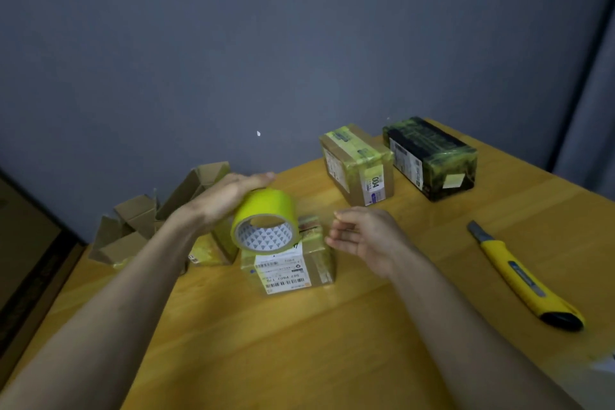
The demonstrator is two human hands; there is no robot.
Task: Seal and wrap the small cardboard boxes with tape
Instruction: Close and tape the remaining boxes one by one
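We count 1 tape roll [264, 223] gripped in our left hand [226, 198], its open core facing us, above 1 labelled box [289, 268]; our right hand [362, 236] hovers loosely curled, empty.

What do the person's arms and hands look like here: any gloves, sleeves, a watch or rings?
Both arms are bare from the frame's lower edge to the wrist, with no sleeves in view. The left hand and the right hand wear no gloves. No watch, bracelet or band shows at either wrist, and no ring can be seen, though the picture is slightly blurred.
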